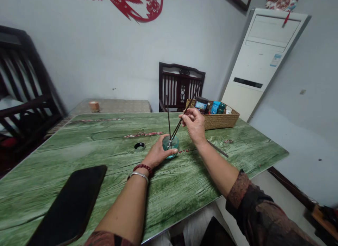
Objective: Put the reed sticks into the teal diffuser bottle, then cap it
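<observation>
A small blue-green glass bottle [173, 143] stands upright on the table, with my left hand [158, 149] wrapped around its left side. Dark thin diffuser sticks rise from its neck; one stick [168, 115] leans slightly left on its own. My right hand [195, 124] pinches another diffuser stick [192, 98] above the bottle, its lower end at the bottle's mouth. Left of the bottle lies a black ring-shaped cap [139, 146]. On the table under my right forearm rests one more dark stick [218, 149].
A woven basket [220, 122] holding jars and tubes sits at the back right. A large black phone-like slab [75, 200] lies at the front left. The table [116, 147] has a green wood-grain top. Beyond it are a dark wooden chair [182, 71] and an orange-brown object [94, 106].
</observation>
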`<state>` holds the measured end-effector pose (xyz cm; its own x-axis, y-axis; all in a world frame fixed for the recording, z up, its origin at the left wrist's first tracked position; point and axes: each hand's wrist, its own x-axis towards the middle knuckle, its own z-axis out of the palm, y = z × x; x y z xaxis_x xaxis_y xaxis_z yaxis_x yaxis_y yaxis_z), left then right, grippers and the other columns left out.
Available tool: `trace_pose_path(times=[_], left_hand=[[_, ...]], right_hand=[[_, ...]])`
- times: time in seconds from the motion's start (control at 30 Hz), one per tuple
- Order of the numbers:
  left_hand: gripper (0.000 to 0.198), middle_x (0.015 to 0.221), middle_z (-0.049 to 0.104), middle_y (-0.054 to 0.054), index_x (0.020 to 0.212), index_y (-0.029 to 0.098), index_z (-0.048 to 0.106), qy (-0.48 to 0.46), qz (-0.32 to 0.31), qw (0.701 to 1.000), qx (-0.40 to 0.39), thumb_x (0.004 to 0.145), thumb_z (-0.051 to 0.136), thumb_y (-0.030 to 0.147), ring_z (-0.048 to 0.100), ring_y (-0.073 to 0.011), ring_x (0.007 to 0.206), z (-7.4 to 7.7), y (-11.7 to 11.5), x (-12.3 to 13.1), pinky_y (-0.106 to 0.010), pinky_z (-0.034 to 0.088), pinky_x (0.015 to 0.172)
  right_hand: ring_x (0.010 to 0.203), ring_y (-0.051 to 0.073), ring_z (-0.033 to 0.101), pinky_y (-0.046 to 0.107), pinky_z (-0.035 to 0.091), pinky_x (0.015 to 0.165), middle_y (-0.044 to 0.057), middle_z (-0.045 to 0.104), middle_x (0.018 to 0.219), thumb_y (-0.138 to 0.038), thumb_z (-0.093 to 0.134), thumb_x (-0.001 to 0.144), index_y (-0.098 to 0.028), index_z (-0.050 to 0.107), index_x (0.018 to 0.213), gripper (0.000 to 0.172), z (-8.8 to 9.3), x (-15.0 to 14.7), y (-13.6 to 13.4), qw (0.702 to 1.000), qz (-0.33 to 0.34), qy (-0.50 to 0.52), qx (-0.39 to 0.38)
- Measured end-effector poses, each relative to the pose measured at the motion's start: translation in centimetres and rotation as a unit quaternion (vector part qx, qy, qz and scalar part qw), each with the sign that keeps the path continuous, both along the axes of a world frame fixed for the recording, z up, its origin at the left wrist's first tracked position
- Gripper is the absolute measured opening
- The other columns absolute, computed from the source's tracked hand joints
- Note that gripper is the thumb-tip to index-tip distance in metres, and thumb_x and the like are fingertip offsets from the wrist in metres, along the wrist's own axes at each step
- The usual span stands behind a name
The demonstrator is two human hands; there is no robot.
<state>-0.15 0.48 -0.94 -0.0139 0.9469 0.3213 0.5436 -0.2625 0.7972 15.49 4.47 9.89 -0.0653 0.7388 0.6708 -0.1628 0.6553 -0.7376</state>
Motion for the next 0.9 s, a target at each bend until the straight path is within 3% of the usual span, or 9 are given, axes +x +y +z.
trace_pose_path(times=[0.13,0.27,0.37,0.47,0.53,0.63,0.77,0.9], left_hand=[[0.084,0.130,0.058,-0.015,0.133,0.015,0.043,0.003,-0.005,1.000,0.011,0.066,0.074,0.054,0.056,-0.0319,0.120,-0.4,0.3,-0.1,-0.048,0.043,0.103],[0.082,0.128,0.059,-0.015,0.132,0.016,0.043,0.000,-0.011,1.000,0.015,0.066,0.074,0.053,0.056,-0.0323,0.120,-0.4,0.3,-0.1,-0.049,0.043,0.102],[0.082,0.129,0.058,-0.016,0.132,0.015,0.043,0.000,-0.009,1.000,0.010,0.066,0.074,0.053,0.056,-0.0322,0.120,-0.2,0.1,0.0,-0.048,0.043,0.103],[0.082,0.128,0.059,-0.016,0.132,0.015,0.043,0.000,-0.009,1.000,0.000,0.066,0.074,0.053,0.057,-0.0317,0.119,0.1,-0.1,0.1,-0.047,0.043,0.103],[0.082,0.128,0.059,-0.015,0.132,0.016,0.043,-0.003,-0.007,1.000,-0.006,0.066,0.074,0.053,0.057,-0.0316,0.118,0.2,-0.1,0.1,-0.047,0.043,0.103],[0.082,0.128,0.059,-0.015,0.133,0.017,0.043,-0.005,0.001,1.000,-0.012,0.066,0.074,0.053,0.057,-0.0318,0.117,0.3,-0.2,0.1,-0.048,0.042,0.103],[0.081,0.126,0.061,-0.014,0.133,0.018,0.044,-0.002,0.006,1.000,-0.009,0.065,0.074,0.053,0.059,-0.0311,0.116,0.3,-0.2,0.0,-0.047,0.044,0.102],[0.082,0.125,0.062,-0.014,0.132,0.017,0.045,0.006,0.011,1.000,-0.006,0.065,0.074,0.054,0.061,-0.0309,0.115,0.2,-0.1,-0.1,-0.045,0.046,0.100]], right_hand=[[0.061,0.012,0.063,0.022,0.050,0.056,-0.002,0.067,0.073,-0.033,0.066,0.079,-0.021,0.059,0.085,0.015,-1.9,-1.1,1.3,0.997,-0.029,-0.069,-0.012],[0.072,0.016,0.068,0.028,0.054,0.068,0.000,0.071,0.078,-0.030,0.067,0.079,-0.021,0.067,0.084,0.011,-2.8,-1.2,1.3,0.984,-0.053,-0.171,-0.007],[0.079,0.017,0.069,0.029,0.053,0.075,0.002,0.074,0.087,-0.031,0.064,0.082,-0.021,0.072,0.093,0.016,-2.5,0.6,0.8,0.975,-0.079,-0.207,0.037],[0.079,0.017,0.068,0.028,0.050,0.076,0.003,0.074,0.090,-0.033,0.056,0.089,-0.020,0.072,0.097,0.022,-2.5,4.4,0.9,0.958,-0.174,-0.218,0.066],[0.084,0.019,0.066,0.030,0.048,0.081,0.006,0.074,0.092,-0.031,0.051,0.092,-0.018,0.072,0.099,0.026,-3.5,7.5,1.4,0.926,-0.271,-0.257,0.062],[0.103,0.023,0.061,0.034,0.041,0.095,0.011,0.071,0.109,-0.023,0.050,0.091,-0.016,0.071,0.108,0.028,-6.4,11.3,2.2,0.840,-0.351,-0.412,0.033],[0.124,0.028,0.048,0.039,0.033,0.101,0.015,0.059,0.134,-0.028,0.054,0.091,-0.017,0.069,0.118,0.032,-10.0,12.9,2.4,0.726,-0.348,-0.593,-0.032],[0.126,0.030,0.044,0.041,0.031,0.100,0.015,0.057,0.135,-0.031,0.053,0.093,-0.018,0.070,0.116,0.032,-10.9,12.5,2.3,0.680,-0.340,-0.648,-0.030]])
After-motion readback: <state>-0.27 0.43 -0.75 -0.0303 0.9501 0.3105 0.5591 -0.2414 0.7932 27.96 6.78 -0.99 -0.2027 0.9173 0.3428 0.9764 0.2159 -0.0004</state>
